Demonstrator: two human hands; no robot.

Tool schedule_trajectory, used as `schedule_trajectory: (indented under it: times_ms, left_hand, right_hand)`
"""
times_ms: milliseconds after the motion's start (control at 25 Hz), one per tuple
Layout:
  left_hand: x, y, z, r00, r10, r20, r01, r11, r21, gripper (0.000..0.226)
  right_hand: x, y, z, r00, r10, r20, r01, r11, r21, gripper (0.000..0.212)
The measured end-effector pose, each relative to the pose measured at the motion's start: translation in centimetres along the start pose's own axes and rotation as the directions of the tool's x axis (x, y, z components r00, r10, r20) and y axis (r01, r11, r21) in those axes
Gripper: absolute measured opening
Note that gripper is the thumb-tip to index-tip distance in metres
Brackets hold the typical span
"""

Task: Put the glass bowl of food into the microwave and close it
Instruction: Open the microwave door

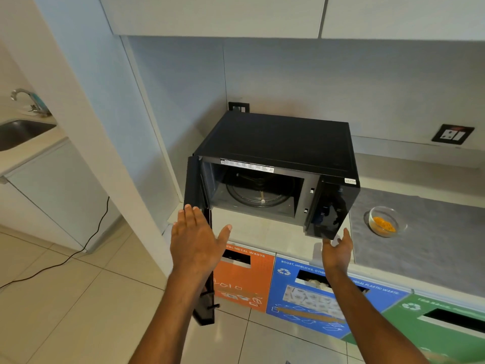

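A black microwave (278, 137) stands on the counter with its door (199, 232) swung fully open to the left. Inside, the glass turntable (258, 191) is bare. A small glass bowl (383, 221) with orange food sits on a grey mat to the right of the microwave. My left hand (195, 241) is open, fingers spread, in front of the open door's edge and not gripping it. Below the microwave's control panel my right hand (338, 248) is open, palm up, holding nothing, well left of the bowl.
The grey mat (433, 232) covers the counter on the right. Below the counter edge stand orange (241, 279), blue (309, 292) and green (446, 321) waste bins. A wall socket (452, 134) is behind. A sink (18, 132) with a tap lies far left.
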State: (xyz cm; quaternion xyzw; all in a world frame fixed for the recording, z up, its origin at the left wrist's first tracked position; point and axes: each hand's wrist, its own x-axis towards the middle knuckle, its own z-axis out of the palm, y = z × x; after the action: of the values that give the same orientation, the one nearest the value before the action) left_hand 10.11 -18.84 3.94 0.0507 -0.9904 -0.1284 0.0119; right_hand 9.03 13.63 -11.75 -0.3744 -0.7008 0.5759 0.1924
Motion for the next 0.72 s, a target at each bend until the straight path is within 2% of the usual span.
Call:
schedule_trajectory:
  times_ms: [360,720]
  left_hand:
    - [1.0,-2.8,0.4,0.991,-0.069,-0.113,0.076,0.995,0.059,0.103]
    - [1.0,-2.0,1.4,0.974,-0.048,-0.221,0.066,0.995,0.075,0.096]
  right_hand:
    - [0.3,-0.4,0.2,0.999,-0.042,0.034,0.042,0.999,-0.018,0.065]
    - [0.5,-0.5,-0.5,0.999,-0.037,0.033,0.036,0.999,0.018,0.064]
